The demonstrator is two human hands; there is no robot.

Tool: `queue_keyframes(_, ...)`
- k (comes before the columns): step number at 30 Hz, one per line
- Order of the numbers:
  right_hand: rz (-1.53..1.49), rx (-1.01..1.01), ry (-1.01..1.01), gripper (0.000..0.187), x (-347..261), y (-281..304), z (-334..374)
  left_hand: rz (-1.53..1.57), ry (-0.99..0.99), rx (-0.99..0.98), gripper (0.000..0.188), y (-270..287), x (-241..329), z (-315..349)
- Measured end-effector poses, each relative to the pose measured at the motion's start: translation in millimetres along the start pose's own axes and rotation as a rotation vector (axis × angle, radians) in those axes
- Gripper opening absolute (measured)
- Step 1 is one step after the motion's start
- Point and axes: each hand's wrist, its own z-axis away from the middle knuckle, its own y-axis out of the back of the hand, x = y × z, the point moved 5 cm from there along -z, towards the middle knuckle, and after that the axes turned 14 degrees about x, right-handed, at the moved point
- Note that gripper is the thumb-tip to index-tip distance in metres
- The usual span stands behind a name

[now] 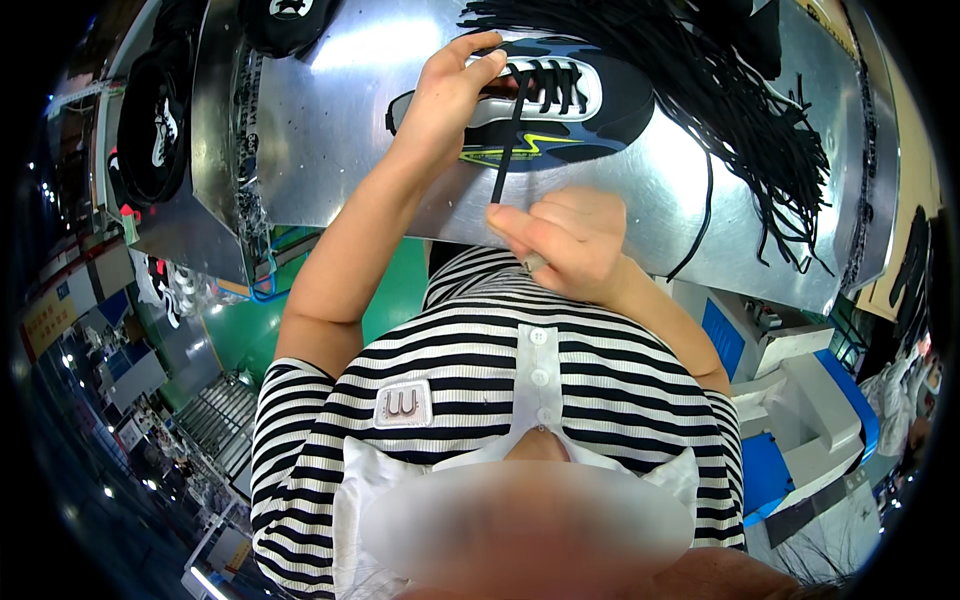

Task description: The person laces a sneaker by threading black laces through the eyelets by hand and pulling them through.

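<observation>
A dark navy and black sports shoe (620, 105) with yellow-green streaks lies sideways on the metal table, its toe to the right. Black lacing crosses its white eyelet panel (592, 88). My left hand (455, 90) is closed on the shoe at the opening, thumb and forefinger beside the upper eyelets; what lies between the fingertips is partly hidden. From the eyelets a black shoelace (510, 150) runs taut toward me. Its near end is pinched between the thumb and forefinger of my right hand (570, 238), just above the table's front edge.
A large heap of black laces (740, 110) spreads over the right side of the metal table (320, 150), some strands hanging past its front edge. Another black shoe (290, 22) is at the far left. More dark shoes (160, 130) stand beyond the table's left edge. A grey-blue machine (800, 400) is at lower right.
</observation>
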Motion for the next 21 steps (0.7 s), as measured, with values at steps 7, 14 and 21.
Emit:
queue_keyframes(7, -0.142, -0.003, -0.774, 0.023, 45.4, 11.5, 16.2, -0.268, -0.098, -0.199, 0.056, 16.6, 16.3, 23.9)
queue_keyframes(14, 0.023, -0.105, -1.032, 0.020, 68.3, 16.7, 36.5, -0.670, -0.405, -0.195, 0.041, 28.6, 7.9, 69.5)
queue_keyframes(21, -0.158, 0.171, -0.998, 0.015, 75.8, 0.7, 15.9, -0.626, -0.620, -0.111, 0.026, 24.5, 15.7, 65.1)
